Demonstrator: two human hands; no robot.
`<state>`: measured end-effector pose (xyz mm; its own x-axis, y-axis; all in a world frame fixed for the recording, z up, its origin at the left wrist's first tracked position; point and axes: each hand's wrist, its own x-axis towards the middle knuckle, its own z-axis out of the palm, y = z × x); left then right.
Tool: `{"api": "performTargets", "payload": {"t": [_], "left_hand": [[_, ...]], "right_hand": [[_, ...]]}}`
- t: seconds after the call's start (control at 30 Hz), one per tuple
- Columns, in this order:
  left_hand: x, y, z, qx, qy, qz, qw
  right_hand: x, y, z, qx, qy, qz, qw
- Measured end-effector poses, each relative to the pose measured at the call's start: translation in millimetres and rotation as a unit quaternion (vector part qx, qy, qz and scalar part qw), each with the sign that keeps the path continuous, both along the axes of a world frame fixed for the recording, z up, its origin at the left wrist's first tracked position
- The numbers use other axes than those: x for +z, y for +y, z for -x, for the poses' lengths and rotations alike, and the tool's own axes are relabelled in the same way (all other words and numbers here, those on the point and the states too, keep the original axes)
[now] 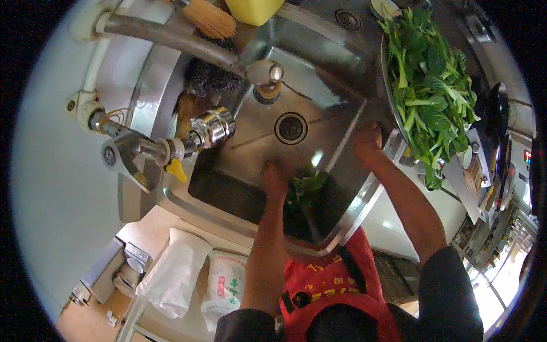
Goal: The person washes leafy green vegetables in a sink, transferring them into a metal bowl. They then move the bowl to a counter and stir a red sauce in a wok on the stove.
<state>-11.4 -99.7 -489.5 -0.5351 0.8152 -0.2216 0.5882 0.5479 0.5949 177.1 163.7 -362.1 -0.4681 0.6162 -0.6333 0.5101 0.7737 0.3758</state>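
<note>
My left hand (274, 178) is down inside the steel sink (336, 134), left of some leafy greens (310, 185) lying in the shadowed near part. Its fingers are lost in the dimness. Over by the sink's right wall, my right hand (367, 141) has its fingers curled in; whatever they may hold is hidden. Just beyond it, a large heap of leafy greens (436, 91) fills a round metal basin (385, 85). The drain (291, 128) lies on the sink floor, ahead of my left hand.
A chrome tap (265, 74) reaches over the sink from the far left. Another tap (212, 126) with a yellow lever juts in from the left wall. A brush (208, 18) and a yellow container (254, 10) sit behind. White sacks (176, 268) stand below, left of my arm.
</note>
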Motion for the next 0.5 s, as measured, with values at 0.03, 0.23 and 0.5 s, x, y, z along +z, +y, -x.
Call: {"api": "performTargets", "payload": {"t": [0.03,0.23,0.5], "left_hand": [[-1.6,4.1,-0.2,0.03,-0.036,-0.011,0.999],[-32.7,-15.9,-27.8,-0.357,0.179,0.175,0.9],[-65.0,-21.6,-2.9,-0.088,-0.086,0.199,0.972]], "right_hand": [[8.4,4.0,3.0,-0.034,-0.093,-0.003,0.995],[-1.6,-92.4,20.0,-0.134,0.005,0.281,0.95],[-69.2,-123.5,52.0,-0.139,0.38,0.198,0.893]]}}
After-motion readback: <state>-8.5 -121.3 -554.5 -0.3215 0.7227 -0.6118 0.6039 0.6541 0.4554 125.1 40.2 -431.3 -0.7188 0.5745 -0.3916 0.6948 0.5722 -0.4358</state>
